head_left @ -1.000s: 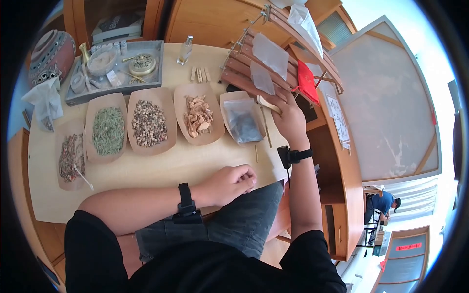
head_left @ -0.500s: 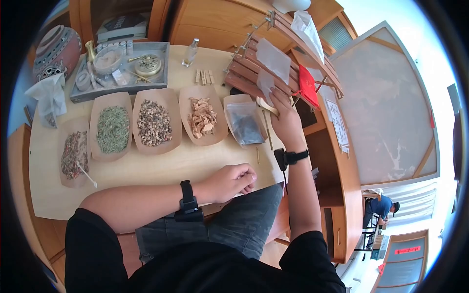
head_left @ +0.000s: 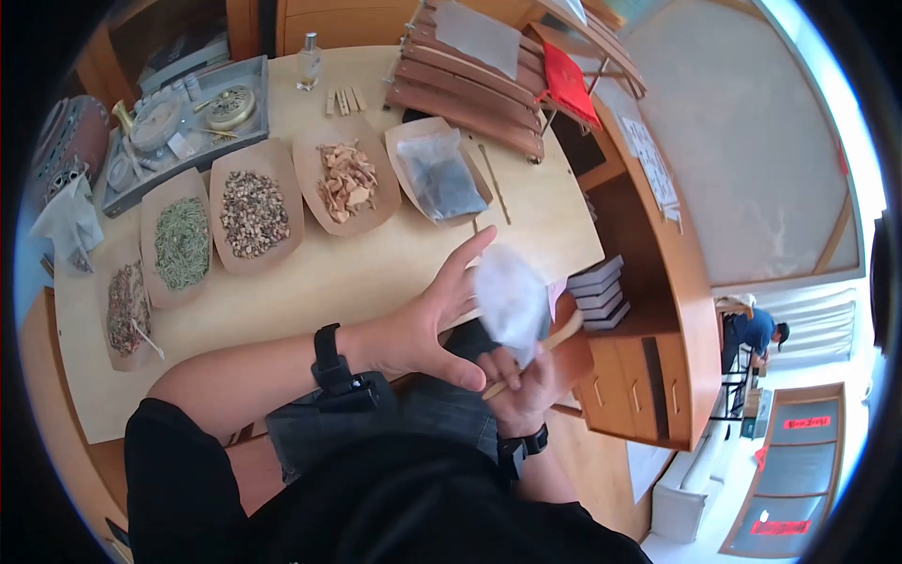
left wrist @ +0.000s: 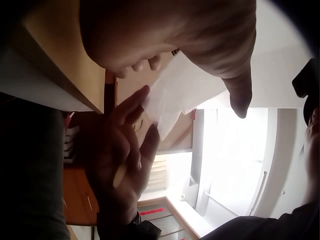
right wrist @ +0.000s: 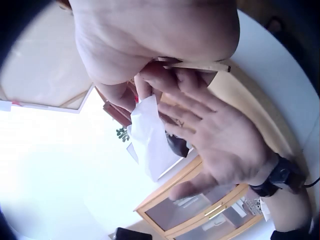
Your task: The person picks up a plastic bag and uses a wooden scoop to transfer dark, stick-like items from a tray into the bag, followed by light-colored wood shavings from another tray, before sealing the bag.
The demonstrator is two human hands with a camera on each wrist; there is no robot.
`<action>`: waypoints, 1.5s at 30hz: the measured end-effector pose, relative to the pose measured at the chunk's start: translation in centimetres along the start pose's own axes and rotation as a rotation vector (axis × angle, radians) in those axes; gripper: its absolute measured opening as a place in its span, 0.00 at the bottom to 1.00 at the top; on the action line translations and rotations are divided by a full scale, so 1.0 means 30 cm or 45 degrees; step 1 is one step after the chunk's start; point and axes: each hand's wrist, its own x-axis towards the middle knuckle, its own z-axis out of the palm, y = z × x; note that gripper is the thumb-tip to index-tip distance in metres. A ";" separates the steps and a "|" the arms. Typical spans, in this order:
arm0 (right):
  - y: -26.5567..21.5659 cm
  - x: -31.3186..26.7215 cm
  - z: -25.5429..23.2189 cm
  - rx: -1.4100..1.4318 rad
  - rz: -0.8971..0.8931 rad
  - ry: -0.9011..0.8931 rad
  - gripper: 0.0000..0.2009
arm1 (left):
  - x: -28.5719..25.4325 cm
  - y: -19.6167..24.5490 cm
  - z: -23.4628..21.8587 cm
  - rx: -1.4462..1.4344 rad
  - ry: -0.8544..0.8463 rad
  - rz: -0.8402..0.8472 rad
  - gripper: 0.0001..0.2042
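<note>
My right hand (head_left: 521, 393) pinches the lower edge of a small translucent white bag (head_left: 510, 296) between thumb and finger, over my lap at the table's front edge. The bag is blurred in the head view. A pale wooden spoon (head_left: 566, 329) is tucked in that same hand; its handle (left wrist: 120, 175) sticks out of the palm in the left wrist view. My left hand (head_left: 418, 324) is beside the bag, thumb and fingers spread. In the right wrist view the left palm (right wrist: 227, 145) faces the camera, with the bag (right wrist: 149, 135) close by its fingers.
Paper trays hold green dried herb (head_left: 183, 242), chopped brown pieces (head_left: 254, 214), peel-like chips (head_left: 348, 180) and a clear bag of dark powder (head_left: 442, 179). A slatted wooden rack (head_left: 470, 89) bears a translucent sheet and red pouch (head_left: 567, 83). A grey tray (head_left: 188, 132) stands behind.
My right hand has come back from the rack to my lap, bringing the small white bag and the spoon. My left hand has opened from a loose curl. The head view has shifted.
</note>
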 end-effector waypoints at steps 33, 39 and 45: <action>-0.286 -0.028 0.683 -3.275 -0.846 -0.881 0.10 | -0.072 0.083 0.030 1.419 0.032 0.316 0.38; -0.281 -0.018 0.658 -3.340 -0.813 -0.696 0.06 | -0.105 0.103 0.052 1.180 0.109 0.243 0.35; -0.267 -0.072 0.628 -2.888 -0.272 -0.547 0.16 | -0.104 0.076 0.050 1.285 0.169 0.251 0.37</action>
